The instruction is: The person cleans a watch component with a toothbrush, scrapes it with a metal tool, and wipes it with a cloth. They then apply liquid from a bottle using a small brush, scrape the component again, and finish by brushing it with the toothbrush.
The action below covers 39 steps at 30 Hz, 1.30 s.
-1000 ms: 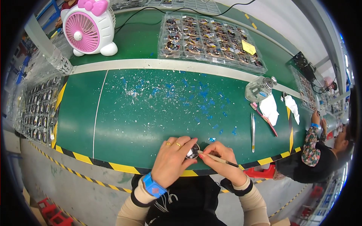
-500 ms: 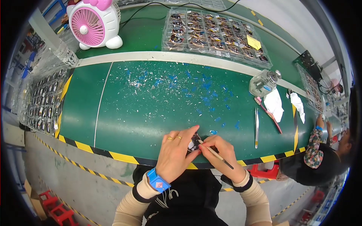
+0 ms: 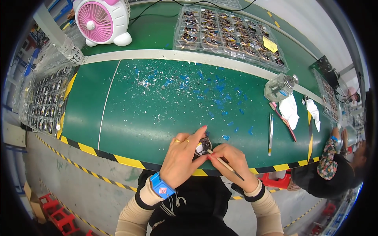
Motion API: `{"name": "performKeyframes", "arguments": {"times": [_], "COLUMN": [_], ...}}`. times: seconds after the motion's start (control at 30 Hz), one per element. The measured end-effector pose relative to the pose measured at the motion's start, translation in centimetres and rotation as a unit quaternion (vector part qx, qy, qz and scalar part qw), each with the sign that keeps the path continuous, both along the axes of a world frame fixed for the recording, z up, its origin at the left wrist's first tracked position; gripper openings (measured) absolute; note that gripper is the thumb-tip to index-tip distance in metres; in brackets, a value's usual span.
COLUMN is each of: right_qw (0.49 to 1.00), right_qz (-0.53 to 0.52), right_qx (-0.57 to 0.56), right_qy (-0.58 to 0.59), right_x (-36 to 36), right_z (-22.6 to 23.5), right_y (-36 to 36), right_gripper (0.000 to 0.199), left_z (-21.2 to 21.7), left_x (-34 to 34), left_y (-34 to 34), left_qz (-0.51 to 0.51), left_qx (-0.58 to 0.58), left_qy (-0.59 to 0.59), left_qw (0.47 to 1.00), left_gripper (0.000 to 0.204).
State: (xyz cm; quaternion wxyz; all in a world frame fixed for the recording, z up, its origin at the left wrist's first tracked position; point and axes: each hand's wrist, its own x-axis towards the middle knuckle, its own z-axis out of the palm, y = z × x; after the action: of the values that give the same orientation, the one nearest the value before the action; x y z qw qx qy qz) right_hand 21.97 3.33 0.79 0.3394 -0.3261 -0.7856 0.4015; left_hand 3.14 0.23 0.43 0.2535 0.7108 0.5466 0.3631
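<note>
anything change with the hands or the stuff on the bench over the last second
Very little. The left hand still pinches the small round part at the near edge of the green table, and the right hand still holds the thin stick tool with its tip at the part. Only the view shifted slightly. The pink fan, parts trays, glass bottle and tweezers stayed put.

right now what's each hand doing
Left hand: closed on the small round part.
Right hand: closed on a thin stick, tip at the part.
</note>
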Motion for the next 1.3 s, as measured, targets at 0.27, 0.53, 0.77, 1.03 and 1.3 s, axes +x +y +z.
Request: {"name": "performKeyframes", "arguments": {"times": [0.27,0.53,0.77,1.03,1.3], "right_qw": [1.000,1.000,1.000,0.998,0.997], "right_qz": [0.017,-0.004,-0.025,-0.024,-0.024], "right_qx": [0.018,-0.026,-0.008,-0.061,-0.077], "right_qy": [0.006,0.005,0.004,0.014,0.004], "right_x": [-0.06,-0.05,-0.28,-0.40,-0.05], "right_z": [-0.27,-0.16,-0.10,0.04,-0.33], "right_y": [-0.05,-0.24,-0.13,-0.11,-0.04], "right_gripper": [0.016,0.015,0.014,0.010,0.011], "left_z": [0.00,-0.22,-0.30,-0.36,-0.36], "left_x": [-0.02,0.04,0.13,0.12,-0.07], "left_y": [-0.10,-0.07,-0.07,-0.17,0.00], "left_qz": [0.004,0.006,0.006,0.005,-0.009], "left_qx": [0.004,-0.004,0.005,-0.002,-0.005], "left_qy": [0.000,0.005,0.007,0.014,0.024], "left_qw": [1.000,1.000,1.000,1.000,1.000], "left_gripper": [0.076,0.080,0.080,0.081,0.083]}}
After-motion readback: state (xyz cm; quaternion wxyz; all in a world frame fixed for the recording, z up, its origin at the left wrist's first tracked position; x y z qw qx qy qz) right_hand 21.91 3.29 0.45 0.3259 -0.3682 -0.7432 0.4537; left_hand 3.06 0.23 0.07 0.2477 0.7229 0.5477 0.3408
